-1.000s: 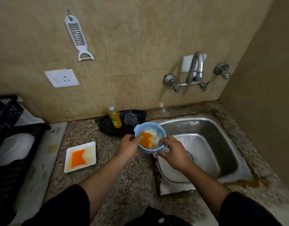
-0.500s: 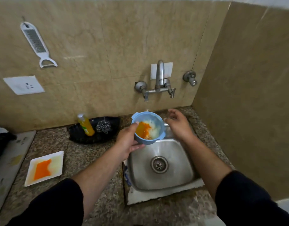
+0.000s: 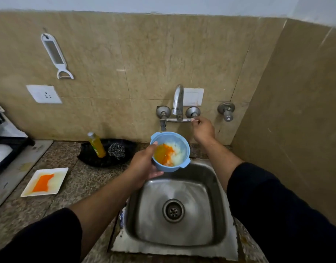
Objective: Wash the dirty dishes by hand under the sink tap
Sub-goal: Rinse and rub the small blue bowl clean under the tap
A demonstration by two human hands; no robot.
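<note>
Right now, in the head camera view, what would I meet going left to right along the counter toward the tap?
In order: white plate → yellow bottle → steel scrubber → blue bowl → right hand, fingers on the tap handle.

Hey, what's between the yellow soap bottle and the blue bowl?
A steel scrubber lies between them on the black tray, beside the bottle; the left hand holds the bowl. Head view.

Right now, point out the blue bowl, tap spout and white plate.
blue bowl (image 3: 168,151): head view, orange residue inside.
tap spout (image 3: 178,100): head view, upright neck.
white plate (image 3: 44,182): head view, central orange smear.
</note>
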